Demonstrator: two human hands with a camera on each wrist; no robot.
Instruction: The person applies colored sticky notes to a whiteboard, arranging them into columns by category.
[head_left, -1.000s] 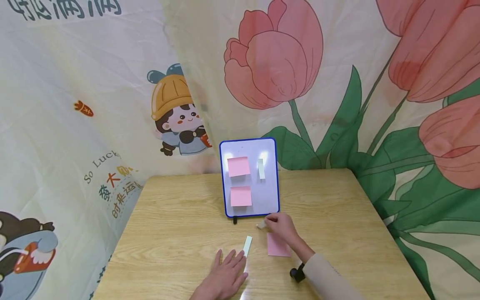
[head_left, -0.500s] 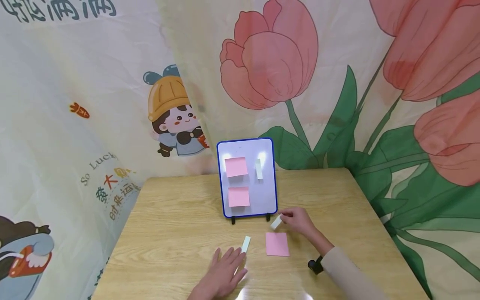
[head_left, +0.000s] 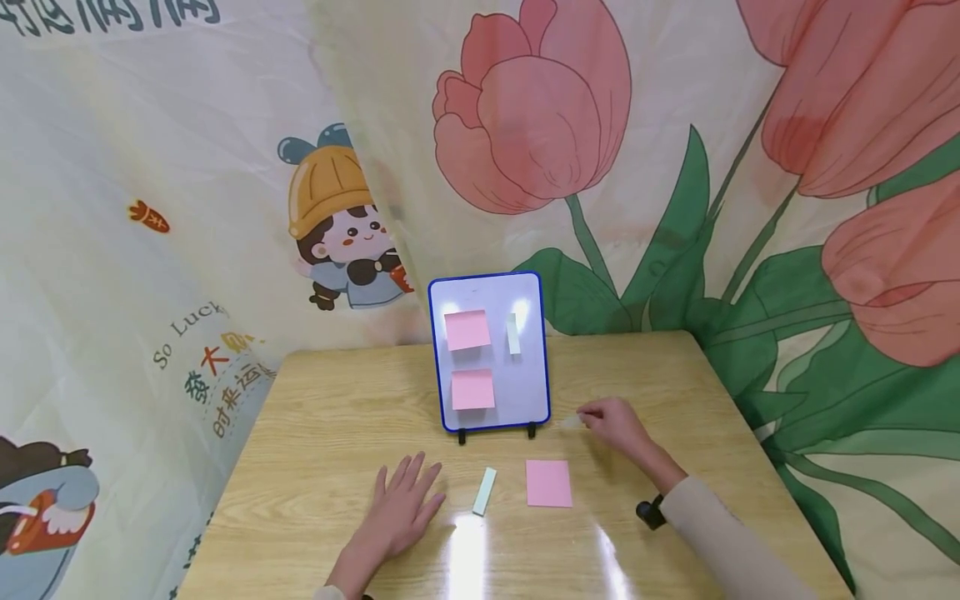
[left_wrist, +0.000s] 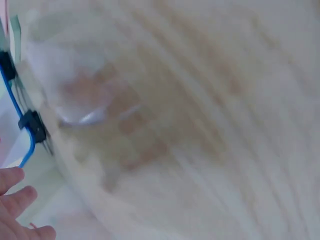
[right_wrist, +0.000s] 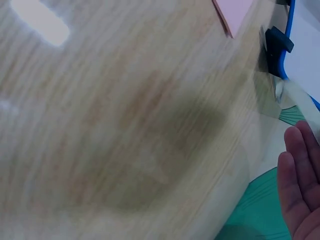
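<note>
My right hand point(head_left: 618, 429) pinches a small pale sticky strip point(head_left: 572, 422) by its end, just right of the whiteboard's lower corner. In the right wrist view, the fingers point(right_wrist: 295, 175) of that hand are curled in at the right edge. My left hand point(head_left: 401, 504), fingers spread, is over the table left of a pale green pad of sticky strips point(head_left: 484, 492). To the right of that pad lies a pink sticky note pad point(head_left: 549, 483). The blue-framed whiteboard point(head_left: 519, 392) bears two pink sticky notes point(head_left: 467, 331) and one pale green strip point(head_left: 513, 333).
Small black feet point(head_left: 461, 437) hold the whiteboard upright on the wooden table point(head_left: 337, 408). Behind it hangs a cloth backdrop point(head_left: 390, 67) printed with tulips and cartoon figures. Light glares off the table's near part.
The right hand has moved right and back with the strip, baring the pink pad and the board's right foot. The left hand has slid left, off the pad of green strips.
</note>
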